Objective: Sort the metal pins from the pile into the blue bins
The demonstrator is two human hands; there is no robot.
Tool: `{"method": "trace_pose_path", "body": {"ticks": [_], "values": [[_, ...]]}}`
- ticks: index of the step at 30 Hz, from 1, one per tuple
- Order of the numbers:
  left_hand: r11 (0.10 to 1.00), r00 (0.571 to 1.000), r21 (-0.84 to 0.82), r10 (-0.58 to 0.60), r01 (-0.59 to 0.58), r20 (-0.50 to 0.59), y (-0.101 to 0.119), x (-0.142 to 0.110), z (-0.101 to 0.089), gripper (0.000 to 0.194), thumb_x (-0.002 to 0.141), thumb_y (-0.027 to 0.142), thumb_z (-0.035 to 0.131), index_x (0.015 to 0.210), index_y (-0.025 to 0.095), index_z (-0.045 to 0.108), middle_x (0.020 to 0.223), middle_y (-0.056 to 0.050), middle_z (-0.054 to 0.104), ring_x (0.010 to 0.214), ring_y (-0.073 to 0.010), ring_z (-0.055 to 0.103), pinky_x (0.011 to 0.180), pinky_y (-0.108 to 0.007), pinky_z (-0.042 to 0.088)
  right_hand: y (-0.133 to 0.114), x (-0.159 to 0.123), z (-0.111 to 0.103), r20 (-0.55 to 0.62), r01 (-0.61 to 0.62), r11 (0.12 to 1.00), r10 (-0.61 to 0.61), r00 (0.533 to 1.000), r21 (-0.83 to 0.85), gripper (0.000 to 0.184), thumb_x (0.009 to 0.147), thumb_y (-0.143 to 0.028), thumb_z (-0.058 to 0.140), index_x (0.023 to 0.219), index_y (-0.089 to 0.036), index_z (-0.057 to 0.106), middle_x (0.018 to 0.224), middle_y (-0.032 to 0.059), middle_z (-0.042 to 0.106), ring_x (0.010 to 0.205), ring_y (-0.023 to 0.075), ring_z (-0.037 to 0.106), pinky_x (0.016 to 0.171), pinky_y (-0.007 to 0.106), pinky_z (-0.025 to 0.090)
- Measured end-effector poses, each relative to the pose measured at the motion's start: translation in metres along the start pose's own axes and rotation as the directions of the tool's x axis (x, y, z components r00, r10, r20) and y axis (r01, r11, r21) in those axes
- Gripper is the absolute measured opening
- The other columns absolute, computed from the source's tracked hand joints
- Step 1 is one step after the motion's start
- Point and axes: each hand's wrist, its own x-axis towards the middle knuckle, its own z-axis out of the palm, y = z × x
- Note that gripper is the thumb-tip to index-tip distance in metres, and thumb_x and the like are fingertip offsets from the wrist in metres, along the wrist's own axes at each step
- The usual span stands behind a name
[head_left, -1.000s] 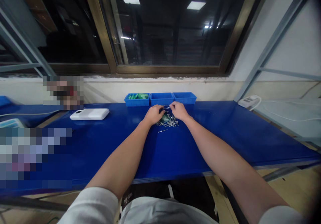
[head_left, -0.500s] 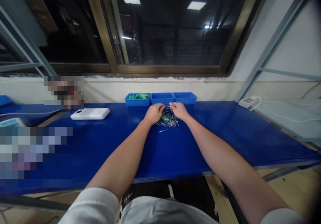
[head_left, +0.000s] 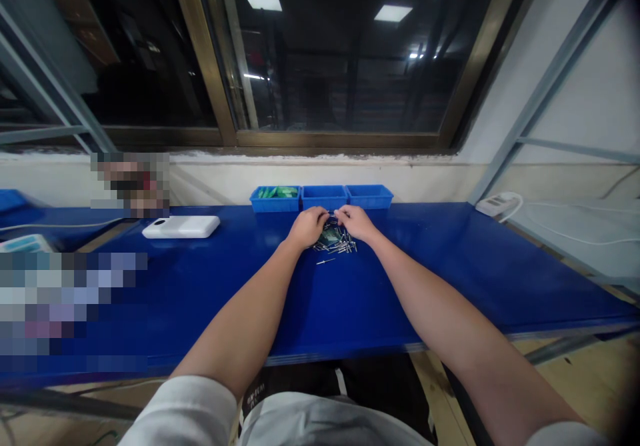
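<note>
You face a dark window (head_left: pixel 345 93) with bright lights (head_left: pixel 393 13) in it, a pale wall (head_left: pixel 425 176) and a blue table (head_left: pixel 345 309)

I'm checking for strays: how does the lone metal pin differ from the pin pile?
The lone metal pin lies by itself, its outline whole; the pin pile is jumbled, its pins overlapping. The lone metal pin is nearer the person; the pin pile lies farther back, beside a green piece. Both look silvery.
</note>
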Motion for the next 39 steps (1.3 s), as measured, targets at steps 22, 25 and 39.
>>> {"method": "trace_pose_path", "body": {"ticks": [22,25,39], "values": [[0.981,0.986,0.095,-0.166,0.167,-0.013,-0.009,-0.002,0.007,0.029,0.085,0.030,0.046,0.108,0.016,0.055,0.103,-0.009,0.061,0.095,-0.0190,0.059,0.086,-0.031,0.045,0.033,0.012,-0.024,-0.266,-0.185,0.842,0.357,0.896,0.507,0.050,0.062,-0.033,0.058,0.109,-0.016,0.057,0.111,0.0093,0.061,0.086,0.0181,0.058,0.054,0.022,0.042],[0.980,0.986,0.113,-0.164,0.162,0.012,-0.010,-0.004,0.007,0.029,0.085,0.028,0.045,0.108,0.016,0.055,0.103,-0.009,0.060,0.095,-0.0197,0.058,0.086,-0.031,0.045,0.043,0.013,-0.030,-0.244,-0.208,0.830,0.377,0.894,0.518,0.061,0.064,-0.032,0.057,0.122,-0.019,0.048,0.123,0.0100,0.055,0.091,0.0193,0.058,0.051,0.021,0.041],[0.979,0.962,0.149,-0.170,0.140,0.212,-0.018,-0.004,0.016,0.034,0.088,0.035,0.038,0.111,0.022,0.060,0.123,-0.006,0.057,0.115,-0.0201,0.050,0.100,-0.033,0.036,0.032,0.007,-0.011,-0.098,-0.019,0.985,0.002,0.995,-0.170,0.022,0.073,-0.028,0.057,0.088,-0.018,0.069,0.088,0.0061,0.068,0.080,0.0179,0.059,0.081,0.032,0.044]]}}
